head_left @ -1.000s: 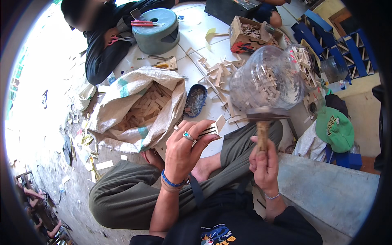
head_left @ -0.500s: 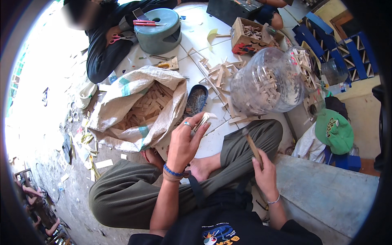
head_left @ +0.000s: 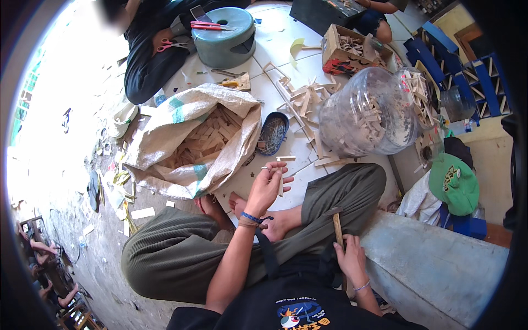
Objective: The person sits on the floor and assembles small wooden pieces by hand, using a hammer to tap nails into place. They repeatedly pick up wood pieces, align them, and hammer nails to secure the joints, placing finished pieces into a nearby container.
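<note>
My left hand (head_left: 268,184) is raised over my crossed legs and holds a small flat wooden piece (head_left: 280,182) between thumb and fingers. A ring and a blue bracelet are on that hand and wrist. My right hand (head_left: 350,257) rests low by my right thigh, closed around a wooden-handled tool (head_left: 337,229) that points up. Just ahead of my left hand lies a white woven sack (head_left: 181,129) full of small wooden pieces. A blue tray of nails (head_left: 273,133) sits beside the sack.
A big clear plastic jar (head_left: 368,118) holding wooden sticks lies at the right. Loose wooden frames (head_left: 305,102) lie on the white board. A green stool (head_left: 224,36) with red scissors and a cardboard box (head_left: 352,49) stand farther off. Another person (head_left: 148,49) sits at upper left. A concrete ledge (head_left: 434,264) runs along my right.
My right hand dropped from in front of the jar down to my right thigh with the tool. My left hand shifted slightly right, still holding the wooden piece.
</note>
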A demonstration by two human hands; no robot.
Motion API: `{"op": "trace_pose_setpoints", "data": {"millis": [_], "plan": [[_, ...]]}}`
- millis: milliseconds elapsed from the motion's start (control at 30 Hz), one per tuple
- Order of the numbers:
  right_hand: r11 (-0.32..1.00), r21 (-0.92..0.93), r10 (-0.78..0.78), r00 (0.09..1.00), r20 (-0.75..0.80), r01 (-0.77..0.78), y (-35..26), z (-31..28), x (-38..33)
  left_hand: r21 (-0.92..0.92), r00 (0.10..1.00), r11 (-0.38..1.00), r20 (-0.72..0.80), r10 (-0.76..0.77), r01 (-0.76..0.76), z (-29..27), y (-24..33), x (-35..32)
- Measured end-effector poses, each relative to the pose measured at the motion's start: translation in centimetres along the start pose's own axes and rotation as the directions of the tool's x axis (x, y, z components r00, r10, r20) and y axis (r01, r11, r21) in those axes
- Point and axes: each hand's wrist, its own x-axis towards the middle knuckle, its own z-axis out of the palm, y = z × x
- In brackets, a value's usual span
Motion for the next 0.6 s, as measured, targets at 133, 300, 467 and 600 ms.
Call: {"op": "trace_pose_setpoints", "data": {"millis": [133, 300, 467, 600], "plan": [[0.982, 0.160, -0.079, 0.986, -0.149, 0.102, -2.7, -3.2, 3.9, 0.322, 0.998, 0.945, -0.019, 0.066, -0.057, -1.1, -3.7, 1.3], [0.827, 0.303, -0.244, 0.787, -0.566, 0.474, -7.6, -10.2, 10.5, 0.694, 0.989, 0.710, 0.020, 0.149, -0.121, -2.8, -8.2, 3.0], [0.597, 0.205, 0.007, 0.251, -0.968, 0.776, -9.2, -20.4, 19.9, 0.691, 0.995, 0.716, 0.085, 0.058, -0.101, -3.0, -9.4, 3.7], [0.591, 0.237, 0.194, 0.150, -0.970, 0.771, -4.2, -30.6, 29.4, 0.713, 0.997, 0.699, 0.080, -0.010, -0.050, -2.8, -9.2, 4.0]]}}
